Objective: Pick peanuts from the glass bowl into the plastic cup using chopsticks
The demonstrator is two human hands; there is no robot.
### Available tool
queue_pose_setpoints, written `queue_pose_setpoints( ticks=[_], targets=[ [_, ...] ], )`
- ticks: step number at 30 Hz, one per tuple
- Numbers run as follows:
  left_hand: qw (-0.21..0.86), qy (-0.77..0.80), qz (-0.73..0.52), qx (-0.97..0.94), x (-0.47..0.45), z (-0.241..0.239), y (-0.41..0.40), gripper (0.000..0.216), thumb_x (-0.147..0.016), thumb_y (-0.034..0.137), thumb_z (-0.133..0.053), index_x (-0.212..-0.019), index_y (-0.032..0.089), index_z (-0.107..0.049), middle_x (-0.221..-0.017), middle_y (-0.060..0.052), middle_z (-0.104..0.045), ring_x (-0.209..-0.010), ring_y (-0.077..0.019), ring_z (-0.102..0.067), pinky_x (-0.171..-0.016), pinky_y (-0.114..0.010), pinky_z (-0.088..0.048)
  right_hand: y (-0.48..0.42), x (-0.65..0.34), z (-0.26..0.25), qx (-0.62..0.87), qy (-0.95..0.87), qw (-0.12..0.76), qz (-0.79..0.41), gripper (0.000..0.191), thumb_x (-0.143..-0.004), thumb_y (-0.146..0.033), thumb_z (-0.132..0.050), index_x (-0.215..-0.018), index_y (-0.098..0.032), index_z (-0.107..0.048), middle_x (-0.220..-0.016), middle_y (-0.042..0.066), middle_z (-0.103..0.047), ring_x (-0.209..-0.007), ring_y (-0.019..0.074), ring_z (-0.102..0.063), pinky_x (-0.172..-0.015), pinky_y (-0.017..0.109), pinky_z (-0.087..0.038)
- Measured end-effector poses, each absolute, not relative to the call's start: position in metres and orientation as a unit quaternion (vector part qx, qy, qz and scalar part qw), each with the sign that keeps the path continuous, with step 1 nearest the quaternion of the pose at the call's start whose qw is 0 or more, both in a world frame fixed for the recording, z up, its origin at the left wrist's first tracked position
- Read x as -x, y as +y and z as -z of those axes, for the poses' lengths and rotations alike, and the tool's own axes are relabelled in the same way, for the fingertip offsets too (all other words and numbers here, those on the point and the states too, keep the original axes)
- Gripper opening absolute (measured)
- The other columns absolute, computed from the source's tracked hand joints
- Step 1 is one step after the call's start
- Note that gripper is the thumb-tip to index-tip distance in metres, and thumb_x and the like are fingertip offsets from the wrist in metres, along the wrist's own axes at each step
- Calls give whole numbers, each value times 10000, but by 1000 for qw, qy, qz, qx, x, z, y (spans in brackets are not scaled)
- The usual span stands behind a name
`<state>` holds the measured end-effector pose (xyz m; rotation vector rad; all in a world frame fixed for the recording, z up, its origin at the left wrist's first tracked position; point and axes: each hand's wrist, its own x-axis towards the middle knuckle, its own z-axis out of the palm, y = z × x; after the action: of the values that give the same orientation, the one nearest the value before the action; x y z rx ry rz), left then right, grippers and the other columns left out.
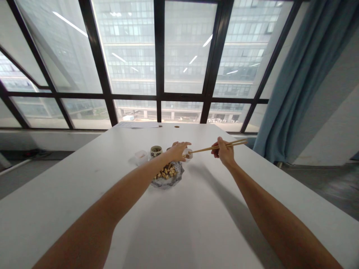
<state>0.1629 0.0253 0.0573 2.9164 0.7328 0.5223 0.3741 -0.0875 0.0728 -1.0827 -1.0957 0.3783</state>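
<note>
My right hand (224, 150) is closed around a pair of wooden chopsticks (206, 149). Their tips point left and reach a small white bowl (190, 154), whose contents are too small to name. My left hand (178, 150) lies at the left side of this bowl with its fingers stretched out; whether it touches the rim I cannot tell. Below my left wrist sits a wavy-rimmed clear glass dish (168, 184) with pale and brown pieces that look like nuts (169, 171). My left forearm covers part of this dish. Something dark behind my left hand is mostly hidden.
A light cup with dark lettering (156, 151) stands behind my left forearm, and a small translucent container (141, 157) is left of it. On the white table's (174, 224) far end are papers (137, 125) and a brown disc (177, 126). Windows and a blue curtain (291, 82) lie beyond.
</note>
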Motion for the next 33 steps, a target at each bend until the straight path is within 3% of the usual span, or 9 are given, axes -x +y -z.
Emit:
queue_pose_setpoints(
  ticks=[6, 10, 14, 17, 22, 28, 33],
  targets=[
    [108, 276, -146, -944, -165, -58, 26, 873, -668, 315, -784, -1397, 215, -315, -1293, -111, -622, -1268, -268, -521, -1159, -479, -136, -89, -366, -75, 512, -519, 670, -143, 618, -775, -732, -567, -607, -143, -647, -446, 40, -603, -319, 100, -504, -303, 201, -353],
    [116, 297, -115, -941, -163, -59, 31, 900, -668, 400, -784, -1413, 220, -313, -1374, -127, -574, -1323, -288, -474, -1170, -513, -89, -93, -360, -85, 497, -498, 702, -108, 626, -809, -726, -527, -574, -154, -625, -420, 27, -578, -296, 91, -473, -296, 203, -340],
    [84, 323, -143, -932, -136, -67, 33, 711, -778, 434, -676, -1386, 199, -390, -1426, -130, -523, -1332, -274, -465, -1183, -505, -86, -99, -344, -92, 479, -492, 717, -123, 645, -826, -736, -486, -558, -162, -608, -397, 21, -557, -277, 88, -443, -285, 208, -313],
    [42, 342, -225, -911, -93, -70, 35, 511, -854, 440, -583, -1303, 211, -498, -1388, -98, -561, -1326, -259, -466, -1187, -491, -113, -100, -322, -88, 487, -545, 660, -176, 643, -808, -745, -505, -560, -161, -609, -397, 23, -554, -278, 89, -432, -288, 213, -300],
    [-13, 396, -359, -845, -14, -51, 38, 334, -901, 424, -528, -1138, 204, -609, -1260, -81, -645, -1224, -253, -545, -1114, -457, -304, -104, -290, -70, 510, -640, 552, -159, 616, -858, -720, -451, -639, -170, -624, -479, 28, -594, -343, 107, -476, -340, 227, -338],
    [18, 463, -429, -776, 28, -8, 37, 347, -915, 426, -497, -1149, 188, -591, -1231, -110, -637, -1187, -267, -559, -1044, -460, -413, -116, -279, -64, 482, -788, 382, -4, 615, -937, -652, -344, -577, -201, -557, -517, 33, -581, -465, 129, -516, -476, 250, -365],
    [77, 469, -476, -740, 31, 19, 39, 495, -889, 495, -524, -1250, 155, -518, -1267, -155, -598, -1203, -273, -551, -1046, -451, -428, -120, -271, -61, 466, -820, 329, 39, 566, -970, -593, -336, -629, -207, -570, -564, 25, -590, -510, 133, -530, -523, 251, -372]
  ],
)
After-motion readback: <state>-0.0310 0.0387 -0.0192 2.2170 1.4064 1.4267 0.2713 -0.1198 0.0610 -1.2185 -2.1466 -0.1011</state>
